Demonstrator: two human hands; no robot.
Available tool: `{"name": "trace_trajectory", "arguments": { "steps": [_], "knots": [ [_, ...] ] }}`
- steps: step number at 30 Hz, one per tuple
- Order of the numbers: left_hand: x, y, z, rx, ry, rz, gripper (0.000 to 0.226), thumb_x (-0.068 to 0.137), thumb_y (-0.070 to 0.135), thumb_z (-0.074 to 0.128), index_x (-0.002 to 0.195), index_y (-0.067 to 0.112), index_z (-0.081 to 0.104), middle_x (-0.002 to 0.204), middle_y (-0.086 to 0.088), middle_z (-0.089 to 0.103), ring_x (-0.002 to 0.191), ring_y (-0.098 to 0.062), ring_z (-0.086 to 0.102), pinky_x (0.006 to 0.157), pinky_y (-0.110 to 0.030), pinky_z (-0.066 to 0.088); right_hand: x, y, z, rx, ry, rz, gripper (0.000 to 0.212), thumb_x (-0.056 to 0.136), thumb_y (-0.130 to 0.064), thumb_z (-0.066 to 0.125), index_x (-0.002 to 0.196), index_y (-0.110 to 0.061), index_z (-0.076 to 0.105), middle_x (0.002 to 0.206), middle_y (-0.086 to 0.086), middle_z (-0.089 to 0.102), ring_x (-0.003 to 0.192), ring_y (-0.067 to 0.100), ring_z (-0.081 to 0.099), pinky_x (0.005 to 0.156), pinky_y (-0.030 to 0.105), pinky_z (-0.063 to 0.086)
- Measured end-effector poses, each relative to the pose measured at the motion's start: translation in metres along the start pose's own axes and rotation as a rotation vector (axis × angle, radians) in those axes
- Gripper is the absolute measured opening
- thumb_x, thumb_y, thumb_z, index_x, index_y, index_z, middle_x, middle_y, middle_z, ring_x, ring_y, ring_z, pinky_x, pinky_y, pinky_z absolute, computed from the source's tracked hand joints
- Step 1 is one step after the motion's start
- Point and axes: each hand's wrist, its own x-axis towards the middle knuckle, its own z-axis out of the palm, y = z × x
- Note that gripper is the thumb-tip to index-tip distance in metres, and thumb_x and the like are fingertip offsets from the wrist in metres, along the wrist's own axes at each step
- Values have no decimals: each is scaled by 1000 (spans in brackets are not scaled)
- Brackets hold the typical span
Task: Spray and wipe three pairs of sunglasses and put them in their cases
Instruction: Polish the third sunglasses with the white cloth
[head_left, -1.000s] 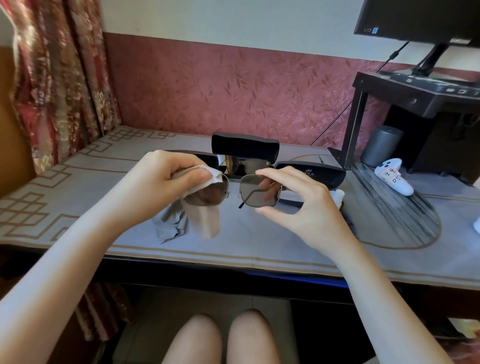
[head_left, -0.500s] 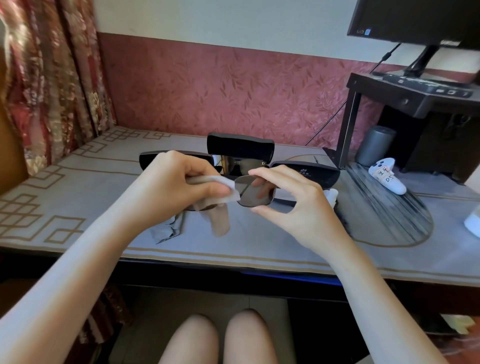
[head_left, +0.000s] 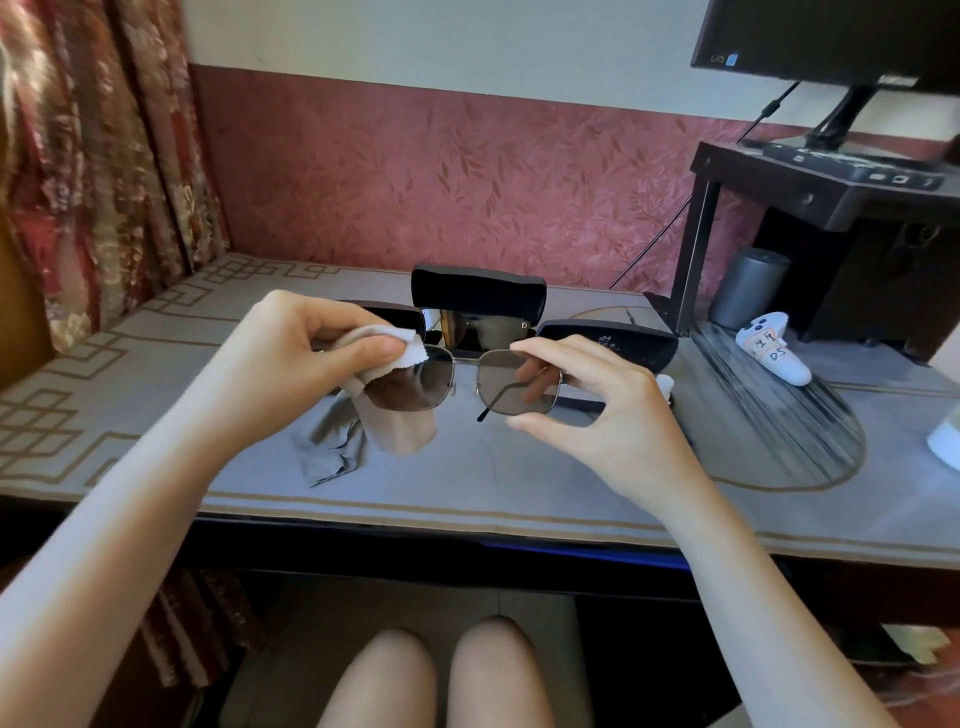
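I hold metal-framed sunglasses (head_left: 470, 384) with grey lenses above the desk. My right hand (head_left: 592, 410) pinches the right lens by its rim. My left hand (head_left: 291, 364) presses a pale wiping cloth (head_left: 400, 415) around the left lens, thumb on top. Behind them stands an open black case (head_left: 478, 293) with dark sunglasses (head_left: 467, 332) inside. A shut black case (head_left: 608, 343) lies to its right, and another dark case (head_left: 389, 317) shows partly behind my left hand. A small white bottle top (head_left: 665, 387) peeks out behind my right hand.
A grey cloth (head_left: 327, 447) lies crumpled on the patterned desk mat (head_left: 156, 374). At the right are a white controller (head_left: 774, 353), a grey cylinder (head_left: 748, 286), a black monitor stand (head_left: 810, 171) and a white object (head_left: 945, 441) at the edge. Curtains (head_left: 104, 156) hang at left.
The cloth slid inward over the left lens half a second ago and is now back at its outer edge, so the lens shows again. My right hand keeps its hold.
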Motion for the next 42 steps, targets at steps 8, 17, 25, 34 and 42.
{"name": "trace_trajectory", "arguments": {
  "steps": [8, 17, 25, 34, 42],
  "knots": [
    [-3, 6, -15, -45, -213, -67, 31, 78, 2, 74, 97, 26, 75, 85, 7, 77, 83, -7, 72, 72, -12, 54, -2, 1, -4, 13, 8, 9, 46, 75, -27, 76, 119, -32, 64, 98, -13, 63, 95, 15, 64, 92, 51, 47],
    [-2, 7, 0, -20, -58, -72, 6, 72, 20, 81, 77, 22, 77, 71, 4, 75, 66, -8, 71, 70, -23, 57, -1, 0, -1, -56, -27, 48, 42, 74, -54, 63, 114, -61, 52, 105, -25, 59, 102, 8, 62, 96, 70, 31],
    [-1, 18, 23, 23, -124, -54, 7, 74, 15, 80, 74, 19, 74, 51, 6, 64, 41, -1, 53, 42, -8, 38, -4, 0, 2, -65, -41, 19, 44, 77, -45, 69, 119, -46, 58, 102, -23, 59, 100, 5, 60, 98, 60, 37],
    [1, 19, 27, 5, 14, -30, 15, 78, 27, 75, 72, 13, 73, 49, 3, 58, 47, 0, 53, 43, -6, 38, -3, 1, 2, 23, -12, -37, 48, 76, -23, 80, 122, -21, 65, 99, -9, 62, 92, 13, 62, 93, 45, 45],
    [2, 3, 14, 56, 91, -53, 11, 82, 29, 73, 74, 21, 73, 67, -5, 71, 60, -10, 61, 78, -42, 55, -5, 4, -1, 54, 8, -39, 48, 75, -17, 80, 121, -14, 65, 96, -5, 63, 87, 10, 61, 90, 38, 47]
  ]
}}
